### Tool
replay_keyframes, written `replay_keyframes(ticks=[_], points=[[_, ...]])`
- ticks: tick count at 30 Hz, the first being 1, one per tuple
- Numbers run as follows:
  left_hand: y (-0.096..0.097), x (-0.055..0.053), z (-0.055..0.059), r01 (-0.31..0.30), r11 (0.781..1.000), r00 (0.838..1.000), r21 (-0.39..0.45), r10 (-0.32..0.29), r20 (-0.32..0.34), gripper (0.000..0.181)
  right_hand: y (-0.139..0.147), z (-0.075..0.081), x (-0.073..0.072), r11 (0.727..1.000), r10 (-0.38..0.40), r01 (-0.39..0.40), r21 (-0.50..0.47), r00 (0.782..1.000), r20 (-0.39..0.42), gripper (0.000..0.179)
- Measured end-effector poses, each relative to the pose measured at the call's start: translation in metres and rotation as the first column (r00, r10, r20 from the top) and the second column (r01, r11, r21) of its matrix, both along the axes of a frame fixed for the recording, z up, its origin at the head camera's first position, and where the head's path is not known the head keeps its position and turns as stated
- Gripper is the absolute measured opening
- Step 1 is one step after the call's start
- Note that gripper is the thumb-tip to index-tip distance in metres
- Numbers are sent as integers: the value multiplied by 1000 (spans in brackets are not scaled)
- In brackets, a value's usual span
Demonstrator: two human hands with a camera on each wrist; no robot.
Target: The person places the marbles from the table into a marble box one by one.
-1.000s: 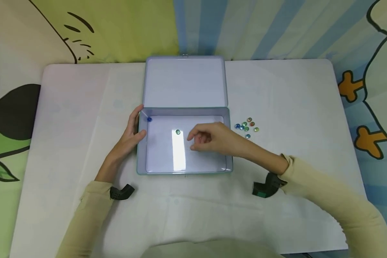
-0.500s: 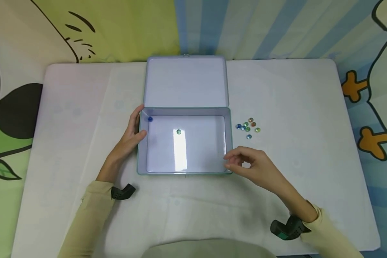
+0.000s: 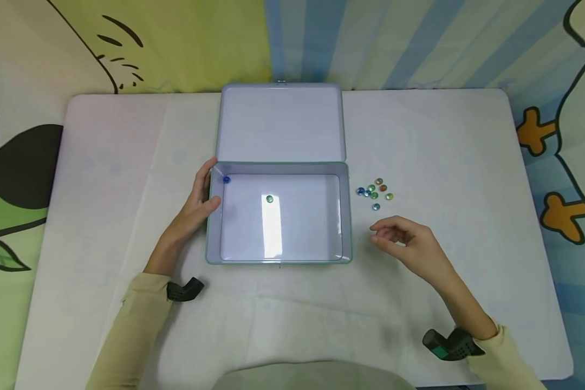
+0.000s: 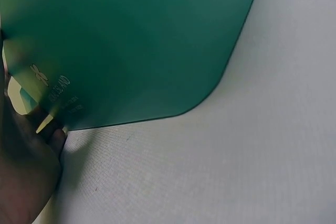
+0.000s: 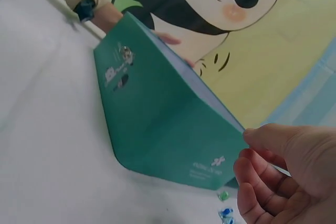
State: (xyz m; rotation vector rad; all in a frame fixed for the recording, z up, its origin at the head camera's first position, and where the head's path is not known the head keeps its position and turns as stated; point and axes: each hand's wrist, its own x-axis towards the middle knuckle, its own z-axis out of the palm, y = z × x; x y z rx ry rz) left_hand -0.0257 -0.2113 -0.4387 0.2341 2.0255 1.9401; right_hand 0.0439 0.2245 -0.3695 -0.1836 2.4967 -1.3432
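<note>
Head view, clock directions read from the centre of the box unless stated otherwise. Far left, a printed backdrop borders the white table. A beige sleeve leads to the left hand, at nine o'clock; its thumb lies over the rim and its fingers along the outer wall, a narrow grip on the box's side. A black wrist device sits at six o'clock from this hand.

The box stands at mid-table, pale inside and, as the right wrist view shows, green outside. Its lid is open at twelve o'clock. Within, a blue bead lies at ten o'clock, in the corner, and a green bead near the centre, towards eleven.

Outside the box, near three o'clock, eight loose beads of mixed colours lie on the table. Rightmost, the right hand is apart from the box, between three and four o'clock, fingers loosely curved, a narrow gap between thumb and forefinger; the beads lie at eleven o'clock from it.
</note>
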Motion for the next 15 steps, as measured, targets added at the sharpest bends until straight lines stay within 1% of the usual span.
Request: replay_keyframes(ticks=[2,4,8,11,13,15], points=[[-1,0,0,0,1000,1000,6,0,-1,91,2,-1,-4,1000,-2,2,6,1000,-13,19],[-1,0,1,0,1000,1000,12,0,-3,92,3,-3,-9,1000,-6,6,-3,1000,-9,19],[-1,0,1,2,1000,1000,8,-2,-1,92,9,-11,-23,999,-32,33,-26,998,54,22],[-1,0,1,8,1000,1000,4,-8,3,91,19,-16,-37,997,-83,83,3,993,85,24],[-1,0,0,11,1000,1000,4,-11,5,91,25,-19,-45,992,-122,121,24,990,71,24],[-1,0,0,12,1000,1000,7,-12,3,92,30,-20,-53,988,-143,141,57,989,27,24]])
